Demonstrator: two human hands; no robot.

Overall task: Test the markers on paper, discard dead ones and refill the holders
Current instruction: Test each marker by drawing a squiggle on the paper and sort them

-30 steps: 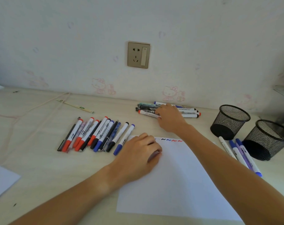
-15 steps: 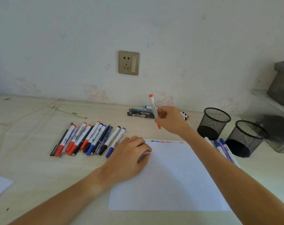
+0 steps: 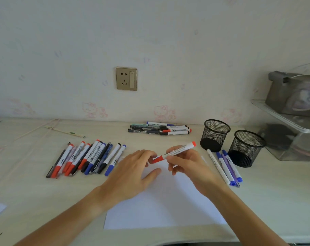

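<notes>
Flanking the paper (image 3: 164,206): marker rows (image 3: 86,158), 2 holders (image 3: 214,134).

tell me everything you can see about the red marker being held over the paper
The red marker has a white printed barrel, seemingly plastic, with a red cap on its lower left end and a red plug at the upper right. It lies tilted above the white paper. The right hand grips the barrel; the left hand pinches the cap, still on.

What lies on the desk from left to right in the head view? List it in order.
Fanned row of markers → left hand → red marker held by both hands → right hand → three pens → nearer-left mesh holder → right mesh holder.
</notes>
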